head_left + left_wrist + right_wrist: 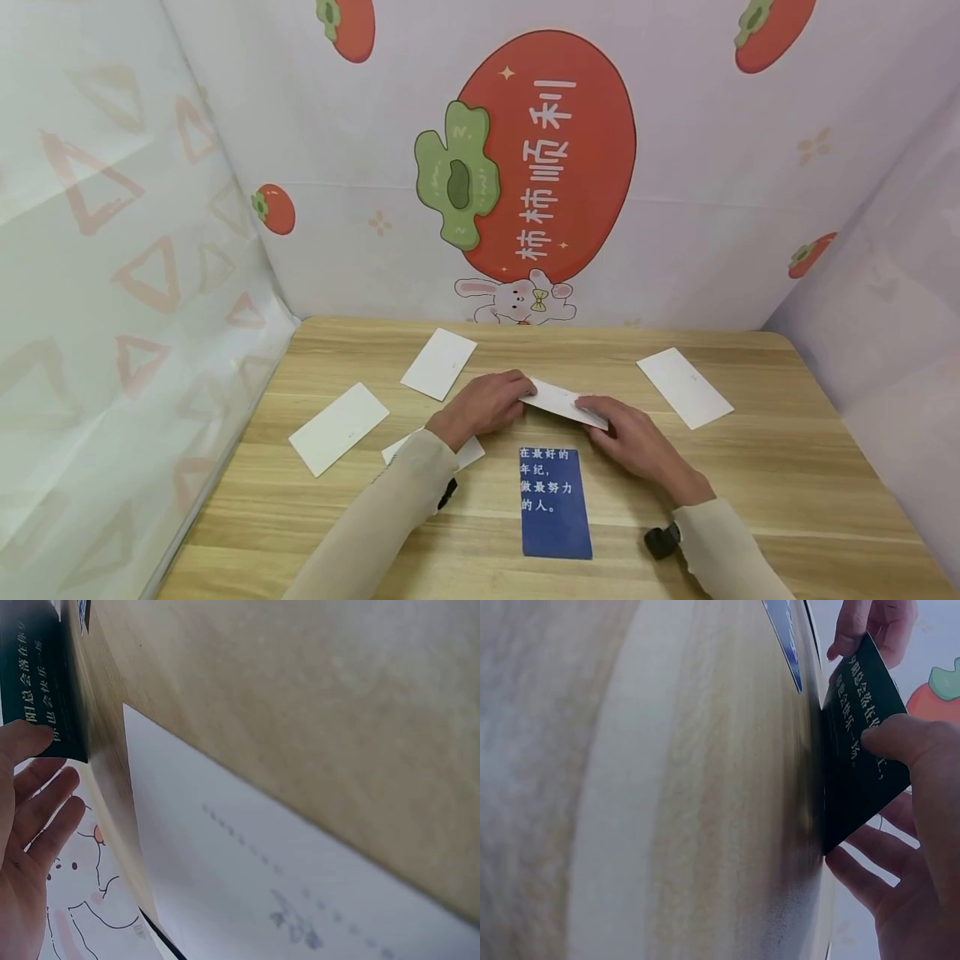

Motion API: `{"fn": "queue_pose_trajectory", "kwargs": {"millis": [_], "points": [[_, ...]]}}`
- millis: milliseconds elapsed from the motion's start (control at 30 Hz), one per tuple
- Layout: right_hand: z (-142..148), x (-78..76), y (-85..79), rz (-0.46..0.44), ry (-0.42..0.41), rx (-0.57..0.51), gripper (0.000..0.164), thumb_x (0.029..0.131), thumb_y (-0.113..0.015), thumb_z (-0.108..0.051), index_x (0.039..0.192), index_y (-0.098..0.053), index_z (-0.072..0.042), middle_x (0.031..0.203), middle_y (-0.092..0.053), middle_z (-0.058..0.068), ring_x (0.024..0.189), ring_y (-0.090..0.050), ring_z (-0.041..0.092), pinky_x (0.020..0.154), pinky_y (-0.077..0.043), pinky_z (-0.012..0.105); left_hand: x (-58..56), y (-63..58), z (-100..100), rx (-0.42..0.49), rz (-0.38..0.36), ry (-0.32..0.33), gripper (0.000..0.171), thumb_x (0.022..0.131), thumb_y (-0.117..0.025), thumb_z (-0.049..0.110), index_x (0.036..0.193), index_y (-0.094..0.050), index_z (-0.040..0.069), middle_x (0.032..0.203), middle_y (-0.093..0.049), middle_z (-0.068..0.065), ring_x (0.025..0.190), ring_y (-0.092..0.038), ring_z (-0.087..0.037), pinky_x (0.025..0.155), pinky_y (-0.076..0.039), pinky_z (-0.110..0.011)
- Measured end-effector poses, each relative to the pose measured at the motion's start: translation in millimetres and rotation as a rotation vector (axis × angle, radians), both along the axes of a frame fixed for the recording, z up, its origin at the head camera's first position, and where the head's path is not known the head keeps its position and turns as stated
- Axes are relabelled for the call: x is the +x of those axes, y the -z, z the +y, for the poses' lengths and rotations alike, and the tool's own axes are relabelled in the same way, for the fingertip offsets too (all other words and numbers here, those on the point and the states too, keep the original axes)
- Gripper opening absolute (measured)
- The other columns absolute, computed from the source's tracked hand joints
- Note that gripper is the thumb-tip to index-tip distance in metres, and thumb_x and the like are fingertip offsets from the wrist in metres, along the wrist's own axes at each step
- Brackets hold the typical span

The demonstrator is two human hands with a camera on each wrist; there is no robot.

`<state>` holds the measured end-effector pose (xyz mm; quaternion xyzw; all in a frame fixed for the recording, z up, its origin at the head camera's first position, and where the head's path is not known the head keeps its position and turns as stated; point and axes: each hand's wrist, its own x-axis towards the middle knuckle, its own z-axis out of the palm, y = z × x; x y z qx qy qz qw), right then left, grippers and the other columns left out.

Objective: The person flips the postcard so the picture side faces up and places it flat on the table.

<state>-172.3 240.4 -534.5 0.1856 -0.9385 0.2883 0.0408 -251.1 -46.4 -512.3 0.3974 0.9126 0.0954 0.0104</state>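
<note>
Both hands hold one card (557,402) by its two ends, tilted up from the table. Its upper face is white in the head view; its other face (855,772), dark green with pale printed characters, shows in the wrist views. My left hand (483,404) pinches the left end, with the thumb on the green face. At the right end my right hand (636,437) grips it between thumb and fingers. Nearer to me than the held card lies a blue card (555,529) with white characters, flat on the table.
Several white cards lie spread on the wooden table (780,467): one at the back (438,364), one at the left (339,429), one (472,452) partly hidden under the left forearm, one at the right (686,387). A printed cloth wall (675,275) stands behind the table.
</note>
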Motion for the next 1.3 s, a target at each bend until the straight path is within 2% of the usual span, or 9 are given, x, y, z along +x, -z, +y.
{"fn": "queue_pose_trajectory", "kwargs": {"millis": [233, 467, 700, 1033, 1200, 1300], "points": [[0.8, -0.5, 0.2, 0.013, 0.008, -0.02, 0.044, 0.098, -0.074, -0.001, 0.141, -0.071, -0.009, 0.141, -0.073, 0.014, 0.128, -0.071, 0.038, 0.105, -0.057, 0.059, -0.3, 1.3, -2.0, 0.077, -0.016, 0.027, 0.025, 0.108, -0.069, 0.016, 0.132, -0.07, 0.018, 0.132, -0.071, 0.002, 0.11, -0.071, -0.013, 0.103, -0.059, -0.03], [1.5, -2.4, 0.9, 0.038, 0.005, -0.045, 0.044, 0.097, -0.075, 0.003, 0.139, -0.072, -0.011, 0.138, -0.075, 0.01, 0.126, -0.072, 0.034, 0.105, -0.058, 0.058, -1.5, 0.8, -0.5, 0.123, -0.095, 0.014, 0.022, 0.108, -0.067, 0.014, 0.13, -0.07, 0.017, 0.13, -0.075, 0.002, 0.115, -0.07, -0.014, 0.107, -0.057, -0.032], [2.0, -6.2, 1.3, 0.048, 0.009, -0.107, 0.043, 0.098, -0.073, 0.007, 0.138, -0.071, -0.006, 0.125, -0.081, 0.008, 0.116, -0.078, 0.03, 0.101, -0.062, 0.05, -2.7, 1.0, 2.3, 0.156, -0.094, 0.006, 0.02, 0.111, -0.064, 0.016, 0.128, -0.074, 0.018, 0.126, -0.077, 0.003, 0.113, -0.072, -0.012, 0.105, -0.058, -0.031], [2.2, -6.3, -1.0, 0.028, 0.078, -0.121, 0.042, 0.1, -0.073, 0.002, 0.14, -0.069, -0.007, 0.12, -0.081, 0.015, 0.109, -0.079, 0.032, 0.096, -0.063, 0.053, -1.9, -0.5, 5.2, 0.197, -0.153, -0.032, 0.021, 0.112, -0.064, 0.02, 0.129, -0.074, 0.017, 0.124, -0.078, 0.002, 0.108, -0.072, -0.011, 0.101, -0.059, -0.029], [2.3, -6.0, -2.0, -0.002, 0.119, -0.124, 0.041, 0.101, -0.073, -0.002, 0.142, -0.068, -0.009, 0.113, -0.081, 0.013, 0.102, -0.077, 0.027, 0.095, -0.063, 0.054, -1.9, -1.4, 5.8, 0.205, -0.183, -0.045, 0.02, 0.112, -0.064, 0.021, 0.129, -0.073, 0.016, 0.121, -0.078, 0.002, 0.104, -0.071, -0.011, 0.098, -0.059, -0.03], [2.3, -6.2, -2.3, -0.019, 0.137, -0.127, 0.041, 0.102, -0.073, -0.003, 0.142, -0.068, -0.01, 0.116, -0.08, 0.014, 0.098, -0.073, 0.023, 0.092, -0.064, 0.052, -1.9, -1.7, 5.8, 0.21, -0.191, -0.05, 0.019, 0.112, -0.064, 0.021, 0.128, -0.073, 0.016, 0.118, -0.078, 0.002, 0.099, -0.068, -0.01, 0.095, -0.059, -0.03]]}}
